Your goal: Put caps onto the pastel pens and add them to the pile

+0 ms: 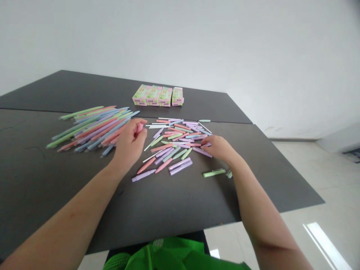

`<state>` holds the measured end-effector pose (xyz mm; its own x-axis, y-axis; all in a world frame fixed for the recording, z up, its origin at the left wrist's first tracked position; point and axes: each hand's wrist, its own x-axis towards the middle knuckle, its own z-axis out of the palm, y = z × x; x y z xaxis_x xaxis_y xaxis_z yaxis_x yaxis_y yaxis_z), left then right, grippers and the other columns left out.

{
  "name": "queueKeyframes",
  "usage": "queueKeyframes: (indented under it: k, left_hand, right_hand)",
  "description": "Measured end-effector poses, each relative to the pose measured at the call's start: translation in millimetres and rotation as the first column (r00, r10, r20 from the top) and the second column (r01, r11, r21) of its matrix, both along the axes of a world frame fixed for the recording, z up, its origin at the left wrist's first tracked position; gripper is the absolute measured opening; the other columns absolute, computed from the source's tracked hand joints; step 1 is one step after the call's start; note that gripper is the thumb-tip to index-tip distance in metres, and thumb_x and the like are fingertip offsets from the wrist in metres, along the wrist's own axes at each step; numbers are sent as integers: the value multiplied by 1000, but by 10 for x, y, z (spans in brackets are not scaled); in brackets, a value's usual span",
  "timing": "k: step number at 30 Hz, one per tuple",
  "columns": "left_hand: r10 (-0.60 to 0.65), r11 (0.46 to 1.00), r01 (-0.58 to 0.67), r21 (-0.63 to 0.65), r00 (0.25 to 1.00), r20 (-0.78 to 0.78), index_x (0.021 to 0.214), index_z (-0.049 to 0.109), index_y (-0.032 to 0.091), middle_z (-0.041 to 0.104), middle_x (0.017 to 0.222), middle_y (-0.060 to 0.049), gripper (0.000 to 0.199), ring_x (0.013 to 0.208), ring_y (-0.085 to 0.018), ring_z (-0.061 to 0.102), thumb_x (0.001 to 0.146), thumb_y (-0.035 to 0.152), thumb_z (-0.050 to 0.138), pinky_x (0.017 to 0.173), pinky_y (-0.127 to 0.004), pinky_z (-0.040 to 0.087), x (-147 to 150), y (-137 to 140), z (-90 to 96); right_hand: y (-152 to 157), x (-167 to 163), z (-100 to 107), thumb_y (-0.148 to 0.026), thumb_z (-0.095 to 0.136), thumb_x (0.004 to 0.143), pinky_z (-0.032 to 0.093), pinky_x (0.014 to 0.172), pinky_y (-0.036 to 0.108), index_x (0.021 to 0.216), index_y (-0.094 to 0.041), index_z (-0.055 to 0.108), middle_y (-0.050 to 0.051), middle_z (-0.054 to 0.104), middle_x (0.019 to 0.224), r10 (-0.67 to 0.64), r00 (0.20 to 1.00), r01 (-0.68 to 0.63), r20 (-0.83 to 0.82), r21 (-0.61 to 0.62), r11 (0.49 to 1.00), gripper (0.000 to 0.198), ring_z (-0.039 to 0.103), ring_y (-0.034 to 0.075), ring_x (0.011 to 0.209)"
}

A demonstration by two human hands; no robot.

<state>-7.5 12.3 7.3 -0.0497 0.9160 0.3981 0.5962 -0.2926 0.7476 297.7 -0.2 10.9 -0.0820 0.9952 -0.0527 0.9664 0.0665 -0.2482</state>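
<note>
The left hand [129, 140] is curled with its fingers closed on a small pink piece [140, 128], held just beside the right end of a heap of long pens [92, 129]. The right hand [218, 148] is bent down at the right edge of the loose pen parts [168, 154], fingertips at a purple one; whether it grips that part cannot be told.

The loose parts lie scattered between the hands: smooth pastel tubes in purple, coral, green and blue, several with tapered tips, mixed with thin white sticks [157, 126]. Two purple tubes [180, 167] lie side by side at the near edge. A green clipped piece [214, 173] sits apart, near and to the right, with another green piece [230, 174] partly hidden by the right forearm.

The table [168, 202] is matt dark grey, faintly scuffed, with a seam running across it. Beyond the seam stands a row of green-and-pink cartons [165, 96], boxy and printed with a 5. A plain pale wall [180, 37] rises behind; glossy light floor tiles [303, 172] show right. Bright green fabric [180, 255] fills the near edge.
</note>
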Motion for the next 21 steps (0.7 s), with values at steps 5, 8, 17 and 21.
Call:
queueKeyframes:
  k: [5,8,17,21]
  left_hand:
    - [31,999,-31,-18,999,-38,111,60,22,60,79,1,29,65,-15,53,84,28,50,66,-28,43,-31,44,7]
    - [21,997,-28,-66,993,-115,106,61,21,66,95,-2,26,83,-20,60,83,28,50,78,-31,45,-19,49,41]
    - [-205,945,64,-320,880,-429,107,61,24,70,90,-2,31,77,-22,63,80,38,55,62,-28,40,-1,8,-39]
    - [-264,942,91,-323,796,-545,107,60,25,71,97,-4,30,80,-25,64,83,41,53,61,-30,39,21,-15,-95]
  right_hand:
    - [52,-24,-75,-25,57,80,43,75,28,88,-22,71,5,72,98,55,998,-55,27,34,998,16,64,21,89]
    - [51,-71,-105,-26,57,83,43,75,28,88,-21,69,5,72,96,118,993,-120,25,73,990,15,63,20,86]
    - [63,58,-7,-32,56,86,43,71,27,90,-20,71,4,73,87,-1,968,62,-251,235,970,20,63,17,77]
    - [74,170,51,-34,59,83,45,72,28,93,-20,74,4,74,86,-76,946,168,-314,279,946,23,63,17,75]
